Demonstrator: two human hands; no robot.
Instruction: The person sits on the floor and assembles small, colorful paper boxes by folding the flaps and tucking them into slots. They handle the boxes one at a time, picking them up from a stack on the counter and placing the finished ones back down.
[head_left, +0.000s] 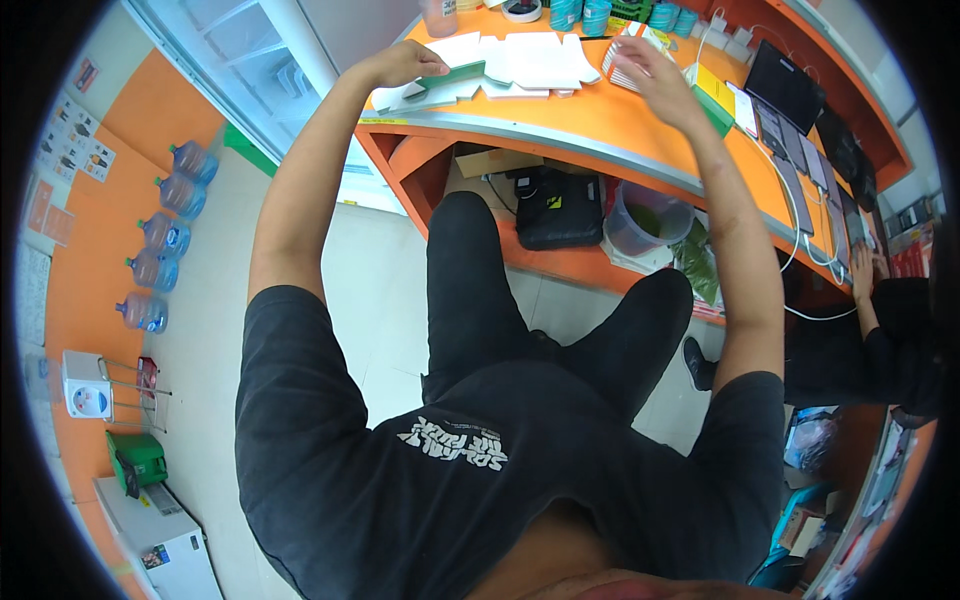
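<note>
My left hand (398, 66) is closed, pinching a flat green card-like piece (456, 76) at the left end of the orange counter (560, 122). Beneath and beside that piece lie several white flat cards or unfolded cartons (535, 60), overlapping one another. My right hand (655, 82) hovers over the counter to the right of them, fingers apart and nothing seen in it. Right beside its fingertips stands a white-and-orange striped stack (617, 68), partly covered by the hand. A yellow-and-green box (712, 98) sits just right of my right hand.
Teal rolls or cups (595, 17) and a pinkish container (438, 17) line the counter's back. Phones with white cables and a laptop (785, 85) are at the right, near another person's hand (862, 270). Under the counter are a black case (560, 208) and a clear bucket (645, 218).
</note>
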